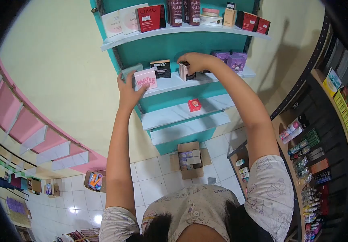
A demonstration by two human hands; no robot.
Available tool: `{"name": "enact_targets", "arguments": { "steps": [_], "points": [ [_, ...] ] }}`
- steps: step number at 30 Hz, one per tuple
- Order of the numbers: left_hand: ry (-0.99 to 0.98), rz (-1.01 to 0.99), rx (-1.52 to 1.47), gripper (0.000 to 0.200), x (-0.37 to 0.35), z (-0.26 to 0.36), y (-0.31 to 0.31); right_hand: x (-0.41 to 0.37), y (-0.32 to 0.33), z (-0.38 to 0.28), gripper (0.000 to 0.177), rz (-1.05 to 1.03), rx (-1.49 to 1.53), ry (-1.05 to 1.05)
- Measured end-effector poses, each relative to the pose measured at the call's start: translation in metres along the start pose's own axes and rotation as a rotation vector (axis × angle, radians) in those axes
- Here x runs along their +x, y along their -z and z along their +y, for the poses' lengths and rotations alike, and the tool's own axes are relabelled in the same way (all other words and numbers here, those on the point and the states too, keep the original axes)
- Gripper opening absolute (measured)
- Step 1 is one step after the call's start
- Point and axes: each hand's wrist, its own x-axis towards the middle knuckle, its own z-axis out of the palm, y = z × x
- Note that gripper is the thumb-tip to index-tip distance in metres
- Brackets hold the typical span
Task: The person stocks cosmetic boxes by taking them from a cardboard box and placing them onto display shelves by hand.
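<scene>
On the teal unit's middle shelf [166, 85], my left hand [129, 92] grips a pink box [146, 77] lettered "Matte", the thumb across its front and the fingers at its left side. A pale green box [133, 69] stands partly hidden behind those fingers. My right hand [198, 63] reaches over a small pale and black box [185, 72] and holds it from above; its fingertips are partly hidden. Between both hands stands a black box [160, 69] marked "BRISOV". Purple boxes [236, 62] sit to the right, beyond my right wrist.
Above, a shelf [174, 30] carries a red OMG box [151, 18], bottles and jars. Below, a small red box [194, 105] sits on a lower shelf. An open carton [190, 160] of small boxes stands on the floor. Product racks [303, 161] line the right side.
</scene>
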Motion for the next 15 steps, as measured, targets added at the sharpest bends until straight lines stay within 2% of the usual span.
{"name": "enact_targets", "arguments": {
  "steps": [2, 5, 11, 15],
  "points": [
    [0.026, 0.008, -0.037, 0.075, 0.0, -0.002, 0.0, 0.002, -0.002, 0.009, 0.064, 0.017, 0.097, 0.073],
    [0.056, -0.006, -0.107, 0.071, 0.002, -0.003, 0.002, 0.007, 0.011, 0.017, 0.061, -0.094, 0.222, 0.101],
    [0.032, -0.011, -0.139, 0.065, 0.005, -0.009, -0.004, 0.019, 0.014, 0.007, 0.06, -0.296, 0.353, -0.039],
    [-0.017, -0.016, -0.181, 0.061, 0.006, -0.013, -0.002, 0.027, -0.006, 0.019, 0.054, -0.144, 0.22, 0.031]
  ]
}}
